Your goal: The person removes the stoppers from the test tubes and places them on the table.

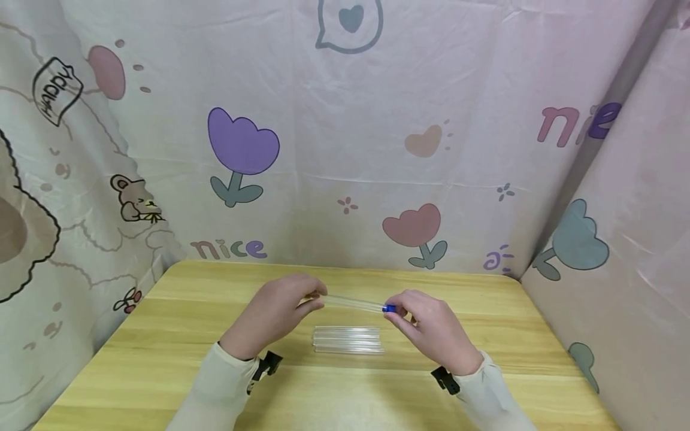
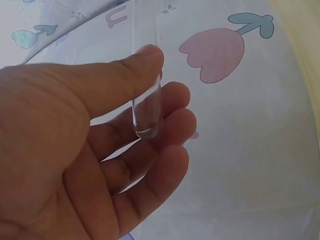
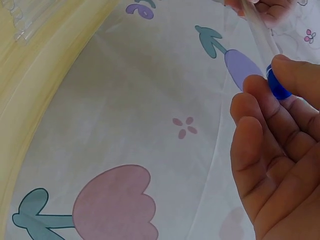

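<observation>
A clear test tube (image 1: pixel 353 303) is held level above the table between both hands. My left hand (image 1: pixel 283 305) pinches its rounded closed end (image 2: pixel 146 120) between thumb and fingers. At the other end sits a blue cap (image 1: pixel 389 308), which my right hand (image 1: pixel 428 323) pinches; in the right wrist view the thumb and fingertips lie on the blue cap (image 3: pixel 278 82). Below the held tube, several more clear test tubes (image 1: pixel 347 340) lie side by side on the table, and their ends (image 3: pixel 22 30) show at the upper left of the right wrist view.
The light wood table (image 1: pixel 345 395) carries the tubes near its middle. A patterned cloth (image 1: pixel 323 149) hangs behind the table and along both sides. Dark camera mounts (image 1: pixel 268 364) are on both wrists, over pale sleeves.
</observation>
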Demonstrator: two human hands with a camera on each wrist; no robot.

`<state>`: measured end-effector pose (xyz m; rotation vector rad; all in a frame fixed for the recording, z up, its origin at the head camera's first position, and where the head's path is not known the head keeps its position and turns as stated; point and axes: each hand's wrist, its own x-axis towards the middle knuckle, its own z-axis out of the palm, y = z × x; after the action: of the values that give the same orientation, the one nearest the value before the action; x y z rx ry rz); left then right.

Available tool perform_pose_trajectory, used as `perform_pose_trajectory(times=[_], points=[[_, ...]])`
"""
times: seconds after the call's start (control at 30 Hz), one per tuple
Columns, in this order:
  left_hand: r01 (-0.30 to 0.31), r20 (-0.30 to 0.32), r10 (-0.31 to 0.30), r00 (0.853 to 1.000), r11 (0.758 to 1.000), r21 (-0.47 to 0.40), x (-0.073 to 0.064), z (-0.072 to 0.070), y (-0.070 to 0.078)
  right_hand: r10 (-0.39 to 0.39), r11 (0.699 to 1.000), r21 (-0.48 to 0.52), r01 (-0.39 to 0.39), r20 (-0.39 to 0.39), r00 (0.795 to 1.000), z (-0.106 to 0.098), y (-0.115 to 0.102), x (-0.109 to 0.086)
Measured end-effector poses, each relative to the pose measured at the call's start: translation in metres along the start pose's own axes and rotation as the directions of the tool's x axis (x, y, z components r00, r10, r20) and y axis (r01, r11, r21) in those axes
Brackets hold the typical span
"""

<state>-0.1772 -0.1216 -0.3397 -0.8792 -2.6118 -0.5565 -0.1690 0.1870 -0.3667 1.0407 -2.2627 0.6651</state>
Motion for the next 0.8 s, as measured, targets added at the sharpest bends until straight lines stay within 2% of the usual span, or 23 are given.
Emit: perform_pose_trajectory(times=[0.17,0.33,0.43,0.57,0.8], points=[[0.028,0.027,-0.027,0.999,0.999,-0.036,0.001,0.002,-0.005,0.020,1.000,-0.002,-0.020,0.014,1.000,0.001,0.003,-0.002],[0.077,0.105,-0.064,0.992,0.990,-0.122,0.006,0.009,-0.012,0.085,0.996,0.020,-0.086,0.042,0.996,-0.001,0.005,-0.003],[0.107,0.154,-0.083,0.985,0.982,-0.157,0.007,0.016,-0.021,0.126,0.991,0.029,-0.128,0.077,0.989,-0.003,0.005,-0.004],[0.149,0.185,-0.117,0.976,0.974,-0.169,0.007,0.027,-0.035,0.163,0.986,0.012,-0.165,0.091,0.982,-0.006,0.006,-0.003],[0.267,0.275,-0.226,0.935,0.956,-0.124,0.009,0.062,-0.052,0.163,0.987,-0.004,-0.163,0.108,0.981,-0.006,0.006,-0.002]])
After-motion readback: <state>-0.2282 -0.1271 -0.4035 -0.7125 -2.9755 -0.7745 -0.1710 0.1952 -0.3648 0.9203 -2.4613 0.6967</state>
